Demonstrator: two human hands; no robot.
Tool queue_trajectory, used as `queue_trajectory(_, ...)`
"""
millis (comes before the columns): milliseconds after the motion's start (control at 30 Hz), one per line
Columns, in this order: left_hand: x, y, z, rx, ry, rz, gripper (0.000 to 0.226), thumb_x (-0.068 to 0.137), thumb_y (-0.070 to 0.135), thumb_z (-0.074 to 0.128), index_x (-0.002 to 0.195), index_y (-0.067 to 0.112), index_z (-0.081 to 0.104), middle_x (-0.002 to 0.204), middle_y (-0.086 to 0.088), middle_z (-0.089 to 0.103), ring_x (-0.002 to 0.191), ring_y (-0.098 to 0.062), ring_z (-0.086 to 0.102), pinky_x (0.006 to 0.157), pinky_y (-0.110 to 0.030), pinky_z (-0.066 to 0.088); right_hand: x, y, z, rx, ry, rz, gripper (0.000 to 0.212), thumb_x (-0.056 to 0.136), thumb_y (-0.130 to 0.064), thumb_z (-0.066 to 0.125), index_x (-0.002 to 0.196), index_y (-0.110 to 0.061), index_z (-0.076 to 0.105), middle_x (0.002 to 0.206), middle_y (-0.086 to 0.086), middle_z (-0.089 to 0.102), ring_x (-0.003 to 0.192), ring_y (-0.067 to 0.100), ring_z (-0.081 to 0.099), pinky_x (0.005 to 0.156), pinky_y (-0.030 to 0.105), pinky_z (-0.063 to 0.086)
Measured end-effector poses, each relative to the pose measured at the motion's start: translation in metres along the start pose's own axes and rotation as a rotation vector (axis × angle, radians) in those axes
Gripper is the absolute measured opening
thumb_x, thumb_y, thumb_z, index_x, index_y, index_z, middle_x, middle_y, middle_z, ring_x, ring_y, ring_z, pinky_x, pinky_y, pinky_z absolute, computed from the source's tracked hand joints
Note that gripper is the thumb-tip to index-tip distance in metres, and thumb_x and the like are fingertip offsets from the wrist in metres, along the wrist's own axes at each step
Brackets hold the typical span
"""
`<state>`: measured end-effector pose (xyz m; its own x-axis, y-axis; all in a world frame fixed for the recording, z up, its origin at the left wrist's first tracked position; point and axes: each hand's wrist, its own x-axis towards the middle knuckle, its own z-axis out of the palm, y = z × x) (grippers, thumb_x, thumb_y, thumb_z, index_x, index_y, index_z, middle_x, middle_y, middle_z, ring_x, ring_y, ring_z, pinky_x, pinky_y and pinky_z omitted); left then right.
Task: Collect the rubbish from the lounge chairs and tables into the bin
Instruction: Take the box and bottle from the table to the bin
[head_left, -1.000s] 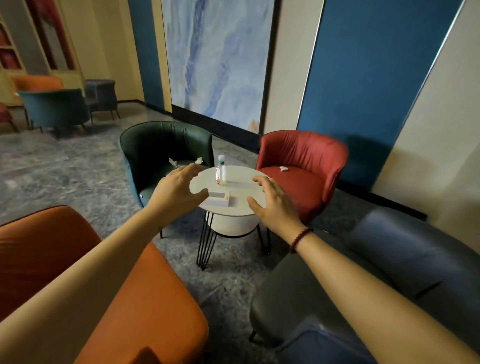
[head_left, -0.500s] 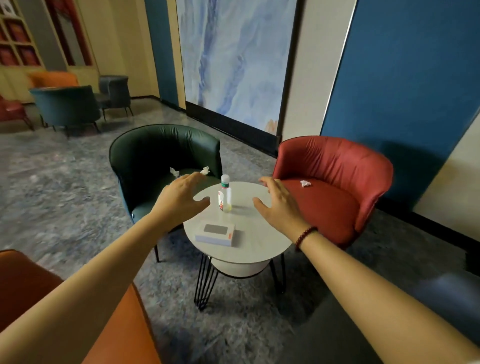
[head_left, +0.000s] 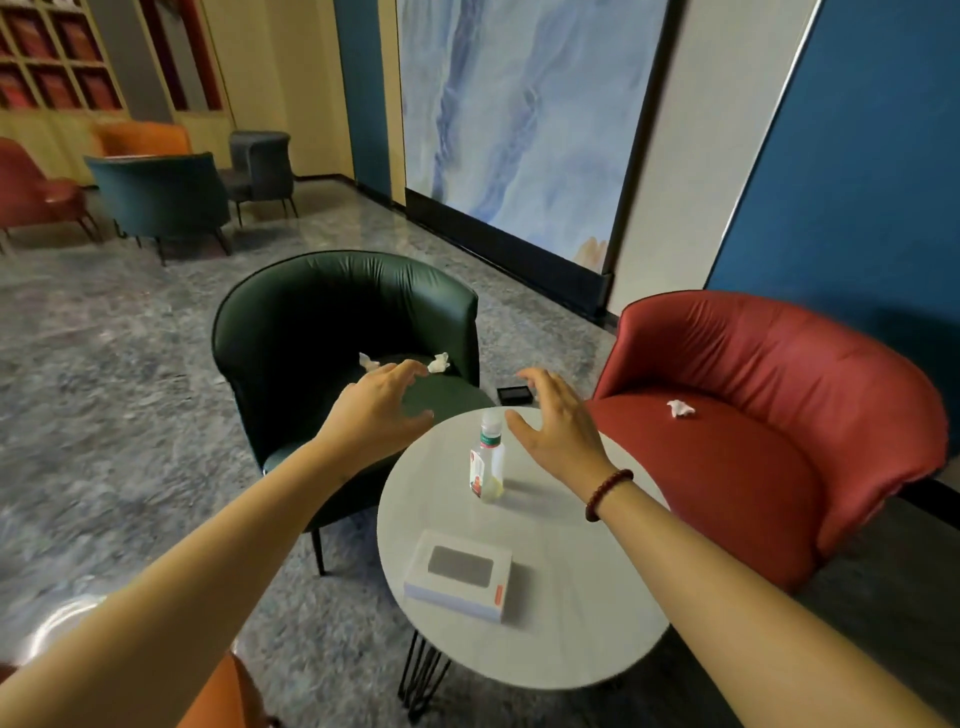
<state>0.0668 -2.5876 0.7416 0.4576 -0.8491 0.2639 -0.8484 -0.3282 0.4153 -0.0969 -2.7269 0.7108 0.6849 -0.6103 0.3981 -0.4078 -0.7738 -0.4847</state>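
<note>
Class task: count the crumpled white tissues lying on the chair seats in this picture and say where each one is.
3. Tissue one and tissue two lie at the back of the green chair seat; tissue three lies on the red chair seat. The hands may hide more.

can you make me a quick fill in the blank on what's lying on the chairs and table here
1. Two crumpled tissues lie on the seat of the ____ chair.
2. One crumpled tissue lies on the seat of the ____ chair.
3. On the round table, the small bottle stands ____.
4. The white box lies flat on the table, nearer the camera than the ____.

Missing words: green; red; upright; bottle
</note>
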Motion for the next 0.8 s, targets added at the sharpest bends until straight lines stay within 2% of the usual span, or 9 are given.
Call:
queue_trajectory(133, 0.066, -0.045, 0.013, -0.035, -0.007, -0.058, 0.052, 0.080, 0.026, 0.065, 0.127, 0.015, 0.049, 0.124, -0.009, 0.057, 0.109, -0.025, 0.056, 0.094, -0.042, 0.046, 0.072, 0.007, 0.042, -0.015, -0.065, -0.028, 0.044, 0.086, -0.027, 0.056, 0.126, -0.012, 0.044, 0.127, 0.009, 0.050, 0.116, 0.023, 0.046, 0.092, 0.032, 0.036)
queue_trajectory(267, 0.106, -0.079, 0.055, -0.073, -0.049, -0.066, 0.049, 0.080, 0.028, 0.065, 0.124, 0.016, 0.050, 0.122, -0.007, 0.058, 0.110, -0.023, 0.055, 0.094, -0.041, 0.046, 0.108, 0.037, 0.083, -0.004, -0.069, 0.027, 0.045, 0.085, -0.025, 0.058, 0.125, -0.010, 0.045, 0.126, 0.010, 0.051, 0.115, 0.026, 0.047, 0.093, 0.035, 0.036)
queue_trajectory(400, 0.107, -0.109, 0.129, -0.087, -0.234, -0.124, 0.050, 0.080, 0.034, 0.063, 0.126, 0.021, 0.047, 0.125, -0.004, 0.057, 0.112, -0.020, 0.054, 0.097, -0.040, 0.045, 0.108, 0.076, 0.138, -0.074, -0.159, 0.104, 0.049, 0.084, -0.029, 0.058, 0.127, -0.013, 0.043, 0.127, 0.010, 0.051, 0.113, 0.029, 0.047, 0.092, 0.038, 0.036)
queue_trajectory(500, 0.096, -0.125, 0.183, -0.086, -0.360, -0.174, 0.051, 0.081, 0.037, 0.062, 0.127, 0.026, 0.044, 0.127, -0.002, 0.055, 0.114, -0.018, 0.053, 0.097, -0.034, 0.045, 0.111, 0.103, 0.172, -0.102, -0.185, 0.133, 0.050, 0.081, -0.028, 0.061, 0.126, -0.013, 0.046, 0.127, 0.011, 0.052, 0.113, 0.031, 0.047, 0.091, 0.039, 0.037)
queue_trajectory(600, 0.082, -0.134, 0.230, -0.096, -0.471, -0.205, 0.053, 0.081, 0.041, 0.061, 0.129, 0.027, 0.042, 0.130, -0.001, 0.053, 0.116, -0.020, 0.051, 0.098, -0.035, 0.043, 0.113, 0.126, 0.200, -0.112, -0.196, 0.146, 0.050, 0.079, -0.026, 0.064, 0.124, -0.012, 0.048, 0.124, 0.012, 0.054, 0.112, 0.031, 0.048, 0.090, 0.040, 0.038)
queue_trajectory(800, 0.047, -0.136, 0.302, -0.066, -0.721, -0.129, 0.068, 0.079, 0.057, 0.056, 0.137, 0.032, 0.032, 0.144, 0.003, 0.038, 0.131, -0.021, 0.035, 0.109, -0.041, 0.027, 0.107, 0.154, 0.238, -0.108, -0.201, 0.144, 0.047, 0.080, -0.019, 0.064, 0.123, -0.011, 0.047, 0.125, 0.014, 0.050, 0.109, 0.029, 0.050, 0.091, 0.041, 0.038)
